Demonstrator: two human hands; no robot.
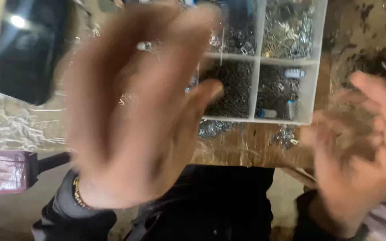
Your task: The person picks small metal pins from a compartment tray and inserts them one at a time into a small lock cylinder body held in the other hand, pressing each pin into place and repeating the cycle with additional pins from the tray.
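Note:
My left hand point(135, 107) is raised close to the camera, blurred, fingers spread, with nothing in it; a gold bracelet circles its wrist. It hides the left part of a clear plastic compartment box point(258, 89) on the wooden table. My right hand point(362, 143) is at the right, palm up, fingers apart, also blurred and holding nothing. The box's compartments hold heaps of small dark and silvery metal parts, with a few small white and blue cylinders point(294, 72) in the right one.
A dark phone-like slab point(27, 49) lies at the upper left on crinkled clear plastic film. A pink flat object point(1, 172) sits at the left edge. Loose metal bits point(284, 136) lie in front of the box. Dark trousers fill the bottom centre.

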